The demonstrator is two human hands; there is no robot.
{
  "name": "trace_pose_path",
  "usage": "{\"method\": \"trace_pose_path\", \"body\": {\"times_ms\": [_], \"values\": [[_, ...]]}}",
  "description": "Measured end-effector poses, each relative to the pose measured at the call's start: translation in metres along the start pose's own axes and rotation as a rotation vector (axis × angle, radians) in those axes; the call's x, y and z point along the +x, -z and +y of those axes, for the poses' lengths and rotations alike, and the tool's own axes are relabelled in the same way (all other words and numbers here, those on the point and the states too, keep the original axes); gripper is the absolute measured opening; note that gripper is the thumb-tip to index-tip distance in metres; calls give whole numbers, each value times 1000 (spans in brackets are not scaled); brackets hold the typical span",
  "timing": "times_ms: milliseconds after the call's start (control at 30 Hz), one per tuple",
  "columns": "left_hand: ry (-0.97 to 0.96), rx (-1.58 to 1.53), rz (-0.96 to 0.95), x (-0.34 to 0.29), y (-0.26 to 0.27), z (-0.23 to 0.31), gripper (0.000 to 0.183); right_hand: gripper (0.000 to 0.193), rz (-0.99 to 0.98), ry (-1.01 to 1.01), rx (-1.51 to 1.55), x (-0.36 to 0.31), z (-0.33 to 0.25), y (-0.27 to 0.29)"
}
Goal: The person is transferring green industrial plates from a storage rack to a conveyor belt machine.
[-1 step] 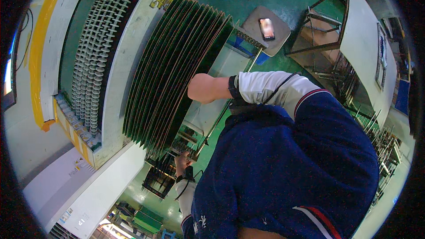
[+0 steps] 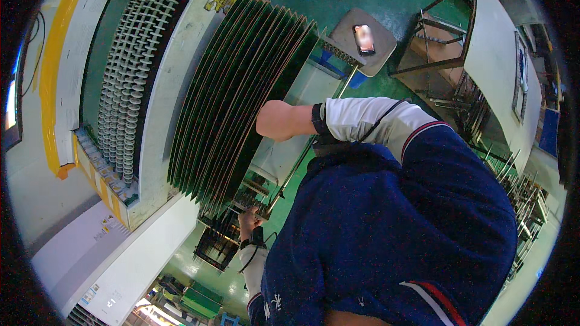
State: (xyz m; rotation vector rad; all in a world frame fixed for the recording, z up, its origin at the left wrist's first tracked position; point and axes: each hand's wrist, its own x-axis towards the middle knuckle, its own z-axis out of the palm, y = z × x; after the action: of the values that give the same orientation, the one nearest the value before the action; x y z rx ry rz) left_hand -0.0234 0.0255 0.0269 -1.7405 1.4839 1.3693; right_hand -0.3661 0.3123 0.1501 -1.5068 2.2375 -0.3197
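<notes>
Many thin green panels (image 2: 232, 96) stand close together in a rack (image 2: 342, 51), right of the roller machine (image 2: 130, 84); an uneven push or a tilted rack could knock their edges together. The right hand (image 2: 277, 122) overlaps the panels' right side, its fingers hidden, so I cannot tell its grip. The left hand (image 2: 248, 222), small beside the rack's near end, seems curled, but whether it pinches anything is unclear. The panels' lower edges are hidden.

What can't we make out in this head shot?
All head view:
Right hand: fingers hidden behind the hand itself.
Left hand: too small to tell its grip.
Green boards: faces mostly hidden by neighbouring boards.
Phone: display blurred.
Lit screen: cut off by fisheye rim.
</notes>
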Motion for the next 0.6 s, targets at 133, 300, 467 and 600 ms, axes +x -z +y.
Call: {"method": "trace_pose_path", "body": {"times_ms": [133, 300, 467, 600], "values": [[-147, 36, -9, 9, 9, -17, 18, 11, 2, 8, 8, 1, -2, 1], [41, 1, 141, -19, -13, 12, 19, 11, 23, -7, -3, 1, 2, -5], [57, -21, 70, -7, 1, -2, 19, 11, 5, 8, -8, 1, -1, -1], [48, -4, 52, -8, -2, 2, 18, 11, 1, -1, -5, 2, 0, -4]]}}
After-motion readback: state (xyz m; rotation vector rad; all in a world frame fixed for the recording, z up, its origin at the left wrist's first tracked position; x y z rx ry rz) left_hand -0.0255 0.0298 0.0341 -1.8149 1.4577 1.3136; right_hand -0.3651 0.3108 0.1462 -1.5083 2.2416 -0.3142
